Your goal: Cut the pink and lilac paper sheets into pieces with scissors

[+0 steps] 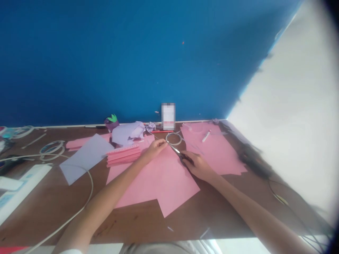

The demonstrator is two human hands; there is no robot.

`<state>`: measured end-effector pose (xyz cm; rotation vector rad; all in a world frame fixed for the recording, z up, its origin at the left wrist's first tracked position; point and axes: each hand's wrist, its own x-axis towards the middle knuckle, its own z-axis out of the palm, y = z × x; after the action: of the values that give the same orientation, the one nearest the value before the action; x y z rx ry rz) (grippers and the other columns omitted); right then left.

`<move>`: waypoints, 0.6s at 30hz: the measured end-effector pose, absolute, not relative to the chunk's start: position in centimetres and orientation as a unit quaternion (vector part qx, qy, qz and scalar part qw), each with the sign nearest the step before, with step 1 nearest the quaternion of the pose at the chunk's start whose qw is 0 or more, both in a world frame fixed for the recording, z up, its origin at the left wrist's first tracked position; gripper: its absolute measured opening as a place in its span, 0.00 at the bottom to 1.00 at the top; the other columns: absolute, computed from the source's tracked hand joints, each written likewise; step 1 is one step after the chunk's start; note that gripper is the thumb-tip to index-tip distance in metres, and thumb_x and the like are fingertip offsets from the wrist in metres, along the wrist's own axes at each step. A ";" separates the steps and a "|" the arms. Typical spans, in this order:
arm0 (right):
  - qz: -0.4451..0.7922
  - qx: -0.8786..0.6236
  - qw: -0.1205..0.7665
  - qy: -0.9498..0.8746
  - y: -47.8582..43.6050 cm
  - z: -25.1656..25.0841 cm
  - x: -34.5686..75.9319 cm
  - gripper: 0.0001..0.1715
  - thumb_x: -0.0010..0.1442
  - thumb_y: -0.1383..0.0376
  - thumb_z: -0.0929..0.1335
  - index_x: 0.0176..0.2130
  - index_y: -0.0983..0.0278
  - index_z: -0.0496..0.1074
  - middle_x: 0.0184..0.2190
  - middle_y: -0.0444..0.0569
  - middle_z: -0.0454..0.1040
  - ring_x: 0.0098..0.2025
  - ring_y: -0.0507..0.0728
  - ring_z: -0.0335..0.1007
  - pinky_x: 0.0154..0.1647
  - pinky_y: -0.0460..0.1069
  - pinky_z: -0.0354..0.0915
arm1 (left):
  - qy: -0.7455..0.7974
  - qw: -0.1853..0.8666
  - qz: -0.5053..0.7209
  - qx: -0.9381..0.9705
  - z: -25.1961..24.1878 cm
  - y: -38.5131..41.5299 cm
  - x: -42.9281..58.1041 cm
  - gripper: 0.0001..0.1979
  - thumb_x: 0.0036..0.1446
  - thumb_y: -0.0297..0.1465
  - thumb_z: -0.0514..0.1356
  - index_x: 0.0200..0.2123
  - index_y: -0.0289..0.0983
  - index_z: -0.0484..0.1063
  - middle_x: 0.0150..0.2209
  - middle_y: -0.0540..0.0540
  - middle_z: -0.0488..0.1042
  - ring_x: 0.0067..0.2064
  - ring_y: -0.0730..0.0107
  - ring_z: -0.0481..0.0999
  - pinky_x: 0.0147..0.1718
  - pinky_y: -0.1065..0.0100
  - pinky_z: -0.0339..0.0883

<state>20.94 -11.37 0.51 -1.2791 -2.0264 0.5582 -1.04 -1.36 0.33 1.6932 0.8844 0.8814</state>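
Observation:
My right hand (199,165) is closed round the dark handles of a pair of scissors (178,152), whose blades point up and left over the pink paper sheets (159,180). My left hand (156,148) reaches to the blade tips with its fingers pinched together; what they pinch is too small to make out. A roll of clear tape (173,138) lies just behind the scissors. A stack of folded pink paper (123,155) sits to the left of my left hand.
A lilac sheet (85,157), crumpled lilac paper (128,133) and a purple paper figure with green leaves (111,122) lie at the back left. A white power strip (19,186) with its cable is at the left. More pink paper with a pen (206,135) lies at the right, and dark cables (254,162) beyond it.

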 end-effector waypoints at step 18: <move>0.210 -0.496 0.323 -0.778 -11.6 0.8 20.9 0.19 0.61 0.66 0.61 0.51 0.60 0.66 0.41 0.48 0.75 0.40 0.56 0.71 0.40 0.50 0.64 | 0.345 0.504 0.374 0.698 0.3 -1.3 -1.1 0.11 0.56 0.37 0.56 0.32 0.33 0.71 0.32 0.49 0.71 0.35 0.71 0.67 0.36 0.72 0.58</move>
<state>20.91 -11.59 0.77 -1.3013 -2.0422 0.5518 -1.06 -1.32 0.26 1.6855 0.8337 0.9034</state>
